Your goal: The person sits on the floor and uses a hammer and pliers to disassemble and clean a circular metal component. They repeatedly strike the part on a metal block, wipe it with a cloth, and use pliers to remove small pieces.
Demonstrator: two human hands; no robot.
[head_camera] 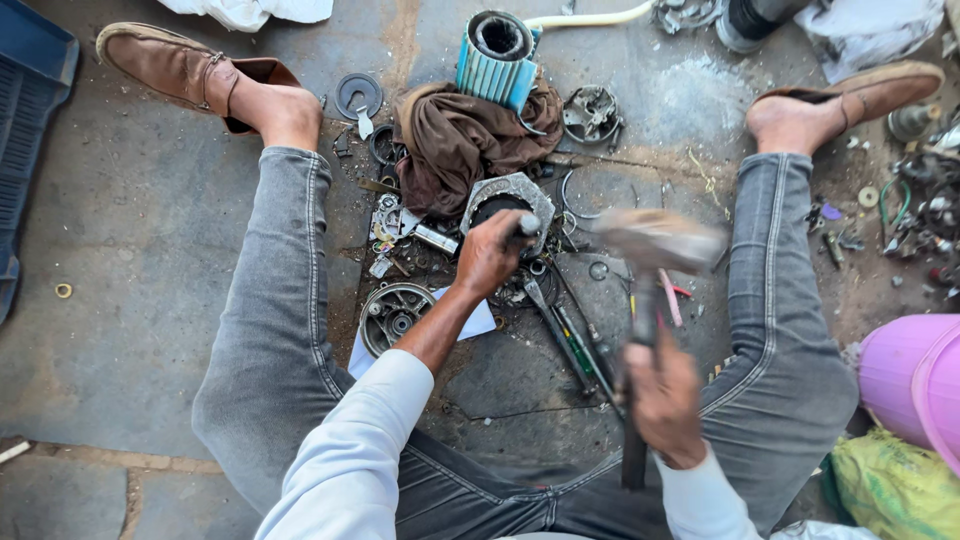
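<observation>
Both hands grip: the left hand (pixel 487 255) holds a stiff metal punch (pixel 527 226) on the housing (pixel 507 196). The right hand (pixel 664 398) clasps the heavy hammer (pixel 655 245) low on its handle.

A stained, cracked concrete floor (pixel 140 210) is carrying everything here. A brown rag (pixel 455 145) is lying bunched near the middle, with a ribbed blue motor casing (pixel 497 62) resting against its far edge. Just below the rag, a grey metal housing (pixel 508 200) is sitting among scattered small parts. A round end cover (pixel 392 316) is lying partly on a white paper (pixel 478 325), and screwdrivers (pixel 575 345) are lying beside them. A small ring (pixel 63 290) is sitting well apart at the left. A pink tub (pixel 910 380) and a yellow sack (pixel 895 485) are standing at the right.
</observation>
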